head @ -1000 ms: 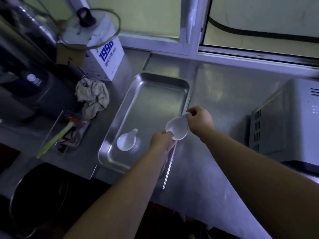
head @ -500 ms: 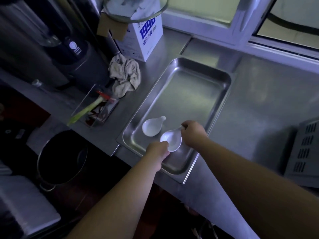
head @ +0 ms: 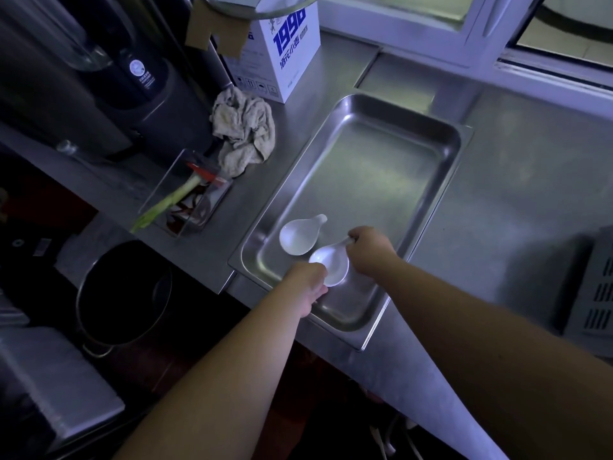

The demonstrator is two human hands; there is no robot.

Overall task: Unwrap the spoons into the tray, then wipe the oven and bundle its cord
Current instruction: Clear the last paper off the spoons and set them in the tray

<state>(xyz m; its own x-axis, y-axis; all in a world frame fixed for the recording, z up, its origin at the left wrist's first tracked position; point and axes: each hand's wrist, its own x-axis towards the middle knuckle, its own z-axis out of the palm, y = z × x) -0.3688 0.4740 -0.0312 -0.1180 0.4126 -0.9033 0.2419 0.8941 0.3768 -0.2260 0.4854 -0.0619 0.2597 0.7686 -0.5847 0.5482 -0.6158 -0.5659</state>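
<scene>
Both hands grip a white spoon (head: 331, 265) low over the tray's (head: 441, 180) near end, right hand (head: 370, 249) pinching its handle, left hand (head: 306, 282) closed on the bowl, second spoon (head: 298, 239) lying just beside.

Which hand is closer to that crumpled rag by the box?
Left. The left hand sits at the tray's near end, below the rag; the right hand is farther right.

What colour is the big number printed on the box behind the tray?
Blue on the white box, head view.
</scene>
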